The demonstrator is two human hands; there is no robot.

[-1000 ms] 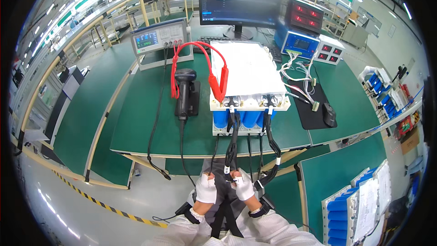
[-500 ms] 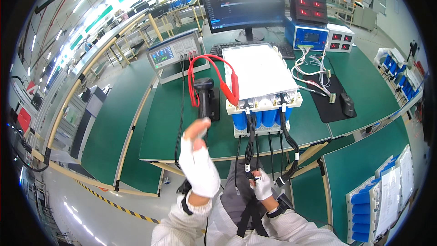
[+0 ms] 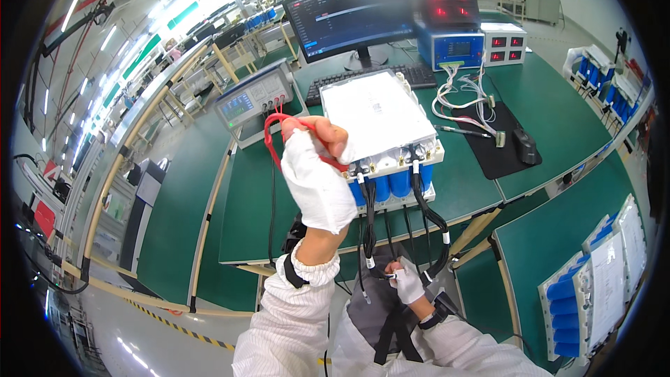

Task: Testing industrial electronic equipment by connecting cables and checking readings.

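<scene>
My left hand [image 3: 315,174], in a white fingerless glove, reaches over the near left corner of a battery pack with its fingers curled around a red test clip [image 3: 335,164]. The clip's red lead [image 3: 269,141] loops back to a bench meter [image 3: 255,101]. The battery pack has blue cells [image 3: 399,183] under a white cover [image 3: 373,115]. Black cable bundles [image 3: 431,216] hang from its front. Low by my lap, my right hand [image 3: 408,283] is closed on the end of a black cable [image 3: 380,274]; a small pale piece shows at the fingertips.
Behind the pack are a keyboard [image 3: 412,75] and a monitor [image 3: 349,17]. At right stand a blue instrument [image 3: 450,49], white wires [image 3: 481,108] and a mouse [image 3: 526,146] on a black pad. More blue-celled packs [image 3: 593,293] sit on the right-hand bench.
My left hand has moved up and forward from beside the black scanner to the red clip and closed on it. My right hand stays low at the cable. The view has shifted slightly.
</scene>
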